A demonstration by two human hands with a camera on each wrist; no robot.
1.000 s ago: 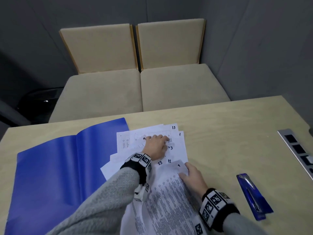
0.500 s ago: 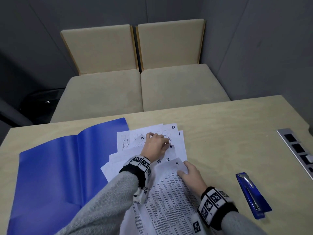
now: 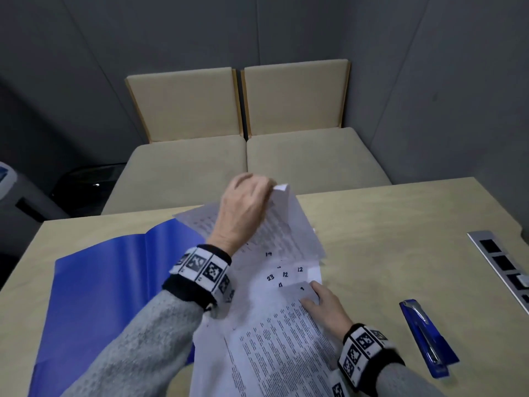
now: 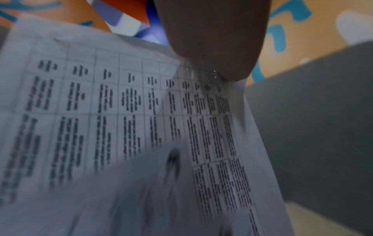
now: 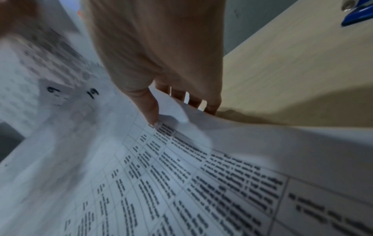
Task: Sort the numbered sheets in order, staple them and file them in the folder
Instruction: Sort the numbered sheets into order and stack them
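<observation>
1. My left hand [image 3: 246, 209] is raised above the tabletop [image 3: 386, 224], its fingers curled and pinching the far corner of a lifted sheet [image 3: 282, 224]. The left wrist view shows a fingertip [image 4: 218, 47] pressed on that sheet's edge; the printed table on it is blurred.
2. The lifted sheet hangs tilted from my grip, its lower edge reaching the spread of numbered sheets [image 3: 286, 275] below.
3. My right hand [image 3: 325, 303] rests on the near printed sheet [image 3: 286, 345]. In the right wrist view the thumb [image 5: 150, 108] presses on top of the paper while the other fingers [image 5: 193, 99] curl past its raised edge, so this hand clamps the sheet.
4. The numbered sheets lie fanned and overlapping on the tabletop between my hands. Handwritten numbers 19, 23, 12, 12 and 11 read in the head view; one further mark near my right fingers is too small to read with certainty.
5. The open blue folder [image 3: 100, 282] lies flat on the tabletop to my left, its right side partly under the sheets and my left sleeve [image 3: 137, 345].
6. The blue stapler [image 3: 426, 338] lies on the tabletop to the right of my right hand, apart from the sheets.
7. A grey socket strip [image 3: 503, 270] is set in the tabletop at the right edge.
8. Two beige seats [image 3: 246, 156] stand beyond the far edge of the tabletop, side by side.
</observation>
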